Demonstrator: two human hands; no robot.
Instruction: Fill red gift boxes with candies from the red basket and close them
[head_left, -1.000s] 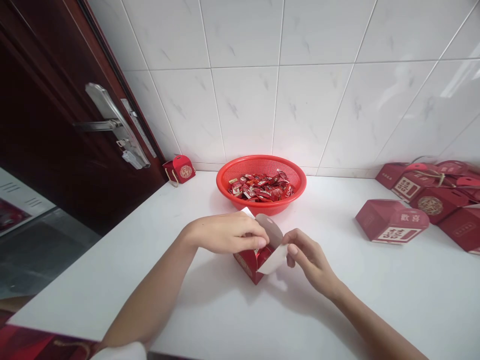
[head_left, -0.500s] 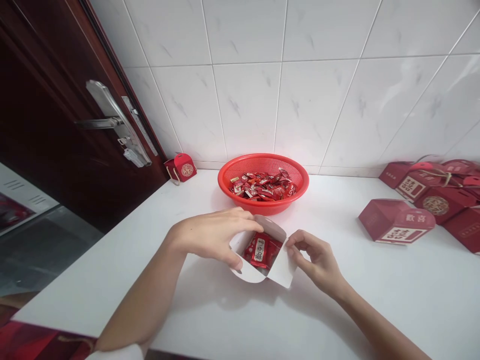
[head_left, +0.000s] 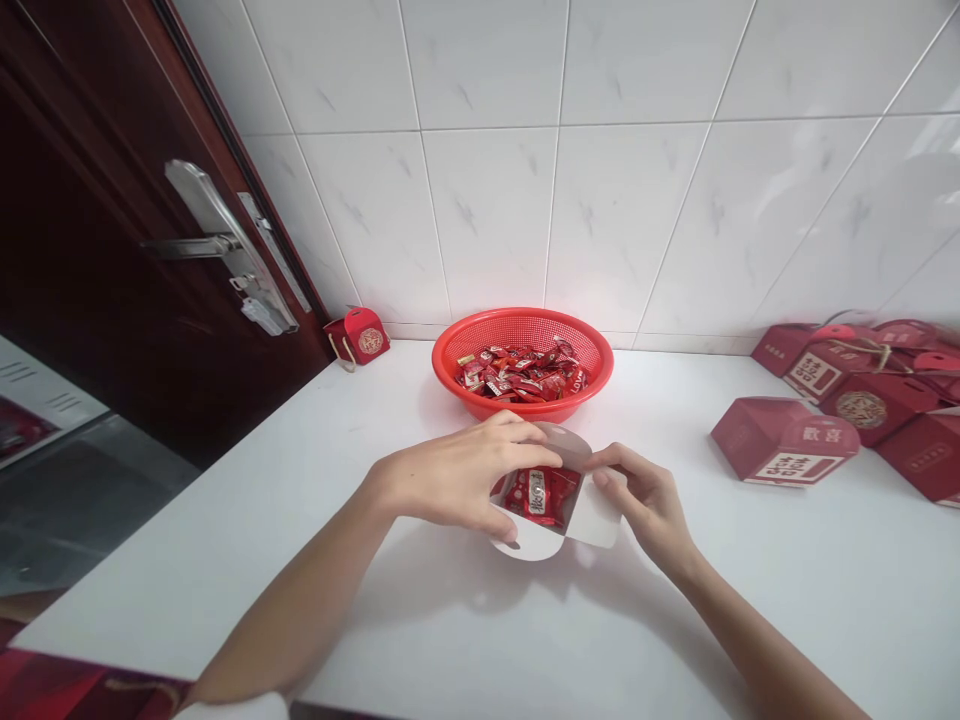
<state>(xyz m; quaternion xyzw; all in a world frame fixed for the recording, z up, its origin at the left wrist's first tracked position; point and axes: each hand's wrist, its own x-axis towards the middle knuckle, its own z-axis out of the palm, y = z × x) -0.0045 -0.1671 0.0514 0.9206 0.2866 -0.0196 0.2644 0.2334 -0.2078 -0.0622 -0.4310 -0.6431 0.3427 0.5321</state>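
Pinching a white flap [head_left: 597,515] of the white-lined cardboard box [head_left: 534,543] with right fingers [head_left: 615,490], in front of the round red plastic basket [head_left: 450,378]. Spreading left fingers [head_left: 525,457] over the box; cannot tell whether gripping.

The open box [head_left: 592,522] appears to be made from thin card, matt white on its inner side. The packets [head_left: 538,492] inside it have shiny red wrapping, like plastic film. The basket [head_left: 525,408] is of red plastic, with smooth rim and mesh wall. The table [head_left: 427,630] looks smooth. The wall tiles [head_left: 487,70] are glossy, like ceramic. The door [head_left: 75,150] resembles dark polished wood; its handle [head_left: 199,246] is shiny metal.
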